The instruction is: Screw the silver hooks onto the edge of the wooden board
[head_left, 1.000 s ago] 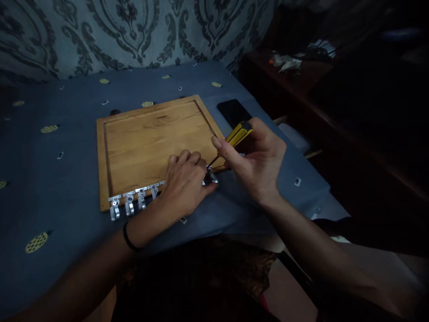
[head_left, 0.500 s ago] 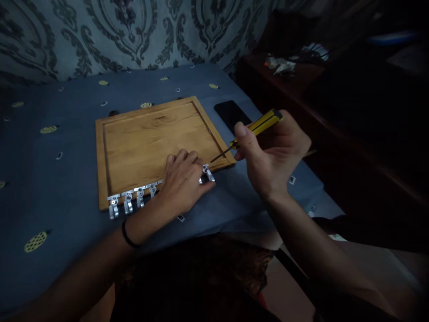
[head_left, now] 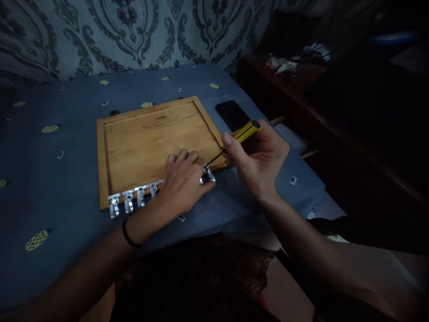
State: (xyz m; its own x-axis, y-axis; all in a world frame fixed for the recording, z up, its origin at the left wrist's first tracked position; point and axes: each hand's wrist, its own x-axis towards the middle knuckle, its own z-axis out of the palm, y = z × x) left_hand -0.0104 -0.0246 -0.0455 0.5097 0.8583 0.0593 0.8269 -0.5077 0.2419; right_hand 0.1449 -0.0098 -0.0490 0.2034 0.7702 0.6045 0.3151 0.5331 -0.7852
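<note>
A framed wooden board (head_left: 150, 138) lies on the blue cloth with several silver metal hooks (head_left: 129, 201) along its near edge. My left hand (head_left: 184, 181) rests over that edge, its thumb and fingers closed around the rightmost metal hook (head_left: 210, 174); it hides some of the row behind it. My right hand (head_left: 259, 163) is closed on a yellow and black screwdriver (head_left: 246, 132), tilted down to the left. The screwdriver's tip meets the top of the rightmost hook, though the screw there is too small to make out.
Just beyond the board's right side lies a black phone (head_left: 233, 114). The blue patterned cloth (head_left: 73, 179) covers the table up to a patterned wall. At the right stands dark furniture (head_left: 301, 98) with crumpled white items (head_left: 283, 65) on top.
My right hand has moved left and slightly down with the screwdriver, bringing the tip from just above the rightmost hook onto it. My left hand has stayed in place.
</note>
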